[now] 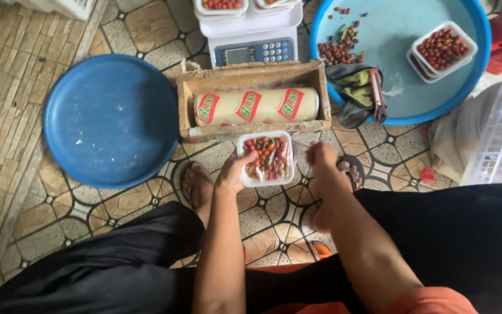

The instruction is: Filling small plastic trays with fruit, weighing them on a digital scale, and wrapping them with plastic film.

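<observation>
left hand (235, 174): curled on the left rim of the white tray of red berries (266, 158), thumb on top.
right hand (322, 157): fingers closed, seemingly pinching clear film (300, 152) by the tray's right edge.
tray: near side of the wooden box (254, 75) holding the wrap roll (256, 106).

White tray (266, 179) of red and dark berries; cream roll (256, 106) with red-green labels; blue basins (111, 119); brown-patterned floor tiles (146, 26).

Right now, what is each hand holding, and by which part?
The left hand grips the white tray of red fruit by its left edge. The right hand pinches clear film beside it.
</observation>
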